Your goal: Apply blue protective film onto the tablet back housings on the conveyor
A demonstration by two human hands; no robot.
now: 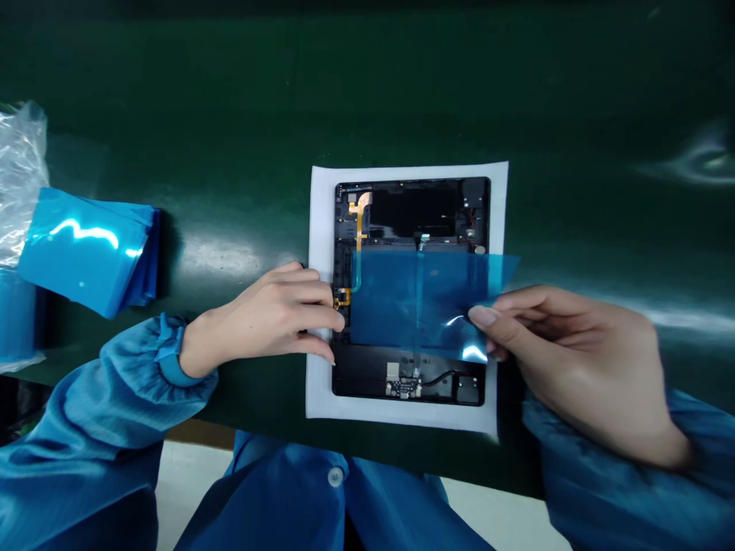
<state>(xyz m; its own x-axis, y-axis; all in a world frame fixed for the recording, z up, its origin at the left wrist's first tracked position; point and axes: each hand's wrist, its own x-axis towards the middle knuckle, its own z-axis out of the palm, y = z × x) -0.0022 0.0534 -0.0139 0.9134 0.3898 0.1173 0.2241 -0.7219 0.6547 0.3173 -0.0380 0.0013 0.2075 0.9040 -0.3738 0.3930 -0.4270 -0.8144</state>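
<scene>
An opened black tablet body (410, 207) lies on a white sheet (321, 229) on the dark green bench. A translucent blue film (402, 298) lies across its middle. My right hand (574, 360) pinches the film's right edge between thumb and fingers. My left hand (269, 314) rests on the sheet with its fingers together, the fingertips pressed against the tablet's left edge at the film's left end.
A stack of blue films (86, 252) lies at the left, next to a crumpled clear plastic bag (20, 168). The green bench (367, 92) stretches away behind the tablet. My blue sleeves and coat front fill the bottom of the view.
</scene>
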